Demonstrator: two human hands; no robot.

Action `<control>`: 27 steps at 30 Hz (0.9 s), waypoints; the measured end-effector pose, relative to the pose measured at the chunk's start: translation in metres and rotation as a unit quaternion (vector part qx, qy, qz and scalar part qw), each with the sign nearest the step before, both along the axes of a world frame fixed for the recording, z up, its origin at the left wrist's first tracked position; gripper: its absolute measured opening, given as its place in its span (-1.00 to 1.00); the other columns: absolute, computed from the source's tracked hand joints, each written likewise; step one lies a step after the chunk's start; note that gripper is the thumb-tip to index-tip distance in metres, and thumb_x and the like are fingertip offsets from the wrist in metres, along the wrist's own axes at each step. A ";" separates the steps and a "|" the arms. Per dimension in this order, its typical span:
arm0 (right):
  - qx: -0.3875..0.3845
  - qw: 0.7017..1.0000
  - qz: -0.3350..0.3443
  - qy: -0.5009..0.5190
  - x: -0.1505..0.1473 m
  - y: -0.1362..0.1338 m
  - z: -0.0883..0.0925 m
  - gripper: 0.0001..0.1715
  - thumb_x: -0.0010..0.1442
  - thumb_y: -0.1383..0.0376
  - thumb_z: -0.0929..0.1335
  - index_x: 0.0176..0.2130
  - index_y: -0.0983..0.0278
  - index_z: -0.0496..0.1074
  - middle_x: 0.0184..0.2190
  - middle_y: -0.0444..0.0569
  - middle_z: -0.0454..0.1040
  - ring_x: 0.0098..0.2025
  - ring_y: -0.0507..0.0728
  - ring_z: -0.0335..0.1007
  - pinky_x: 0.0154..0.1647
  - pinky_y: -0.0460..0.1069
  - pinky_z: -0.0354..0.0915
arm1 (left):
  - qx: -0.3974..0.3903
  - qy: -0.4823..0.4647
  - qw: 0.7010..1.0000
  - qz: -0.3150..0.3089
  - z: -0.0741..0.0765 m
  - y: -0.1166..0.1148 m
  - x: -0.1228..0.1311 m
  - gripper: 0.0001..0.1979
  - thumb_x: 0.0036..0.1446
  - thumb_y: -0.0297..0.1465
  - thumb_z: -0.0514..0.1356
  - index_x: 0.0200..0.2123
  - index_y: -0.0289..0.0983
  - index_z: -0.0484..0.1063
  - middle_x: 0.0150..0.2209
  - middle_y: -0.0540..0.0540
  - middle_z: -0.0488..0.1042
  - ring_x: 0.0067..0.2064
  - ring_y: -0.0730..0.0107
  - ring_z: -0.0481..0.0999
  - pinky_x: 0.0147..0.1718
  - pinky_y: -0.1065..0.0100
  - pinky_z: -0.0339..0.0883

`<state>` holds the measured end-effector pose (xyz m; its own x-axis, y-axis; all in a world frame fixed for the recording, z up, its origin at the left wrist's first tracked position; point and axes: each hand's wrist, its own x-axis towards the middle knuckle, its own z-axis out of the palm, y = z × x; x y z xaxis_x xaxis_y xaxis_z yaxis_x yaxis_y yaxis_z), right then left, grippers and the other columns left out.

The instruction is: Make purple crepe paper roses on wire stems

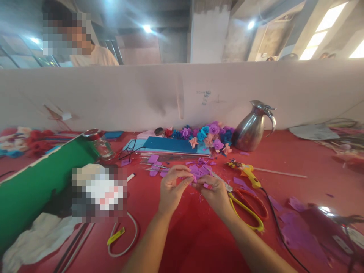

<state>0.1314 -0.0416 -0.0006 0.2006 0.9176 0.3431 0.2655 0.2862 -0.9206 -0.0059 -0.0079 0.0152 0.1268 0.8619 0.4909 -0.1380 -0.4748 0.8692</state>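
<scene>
Over the middle of the red table, my left hand (176, 184) and my right hand (214, 190) meet at their fingertips. Both are pinched on one small piece of purple paper (195, 178), partly hidden by the fingers. Cut pieces of purple paper (155, 165) lie scattered just beyond my hands. Right beside my right hand rest scissors (247, 212) with one yellow and one red handle loop, their blades pointing toward the paper. A yellow glue gun (247, 172) with a long pale glue stick lies farther right.
Colourful paper flowers (214, 136) are heaped at the back beside a steel jug (251, 127). Blue sheets (170, 145), glasses (129, 151) and a glass jar (98, 144) stand left of them. A green board (42, 185) edges the left side. The glue gun's black cord (280, 231) crosses the right.
</scene>
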 end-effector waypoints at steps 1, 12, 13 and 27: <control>-0.018 1.000 0.006 0.013 0.000 0.001 0.000 -0.83 -0.03 0.23 0.41 -0.59 0.22 0.49 -0.62 -0.14 0.46 -0.54 0.06 0.32 -0.47 -0.05 0.24 | -0.002 -0.004 1.000 0.003 0.000 0.000 0.000 -0.99 -0.03 -0.41 0.31 -0.45 -0.21 0.55 -0.30 -0.08 0.46 -0.19 0.33 0.44 -0.12 0.28 0.30; -0.055 0.991 0.093 0.080 0.000 0.000 0.001 -0.81 0.08 0.19 0.37 -0.47 0.24 0.50 -0.55 -0.15 0.43 -0.46 0.05 0.30 -0.38 -0.07 0.23 | -0.047 -0.076 0.996 -0.003 -0.002 0.005 -0.001 -0.96 -0.07 -0.45 0.32 -0.49 -0.23 0.51 -0.31 -0.06 0.42 -0.22 0.37 0.43 -0.19 0.33 0.32; -0.057 0.989 0.102 0.086 0.000 -0.001 0.000 -0.80 0.08 0.19 0.37 -0.48 0.24 0.49 -0.55 -0.15 0.42 -0.46 0.04 0.29 -0.38 -0.07 0.22 | -0.049 -0.083 0.995 -0.004 -0.002 0.005 -0.001 -0.95 -0.08 -0.45 0.33 -0.50 -0.23 0.51 -0.31 -0.06 0.42 -0.22 0.37 0.43 -0.20 0.34 0.31; -0.057 0.964 0.115 0.233 0.000 0.000 -0.005 -0.83 -0.04 0.18 0.47 -0.50 0.23 0.52 -0.56 -0.16 0.38 -0.46 0.02 0.20 -0.36 -0.06 0.17 | -0.131 -0.025 0.985 -0.107 -0.004 0.003 0.003 -0.84 -0.15 -0.42 0.37 -0.39 -0.24 0.56 -0.19 -0.11 0.46 -0.17 0.31 0.44 -0.17 0.33 0.32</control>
<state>0.1312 -0.0416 -0.0057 0.0956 0.9825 0.1600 -0.2423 0.1789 -0.9536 -0.0031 -0.0045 0.0111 0.3008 0.9163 0.2645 -0.2559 -0.1896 0.9479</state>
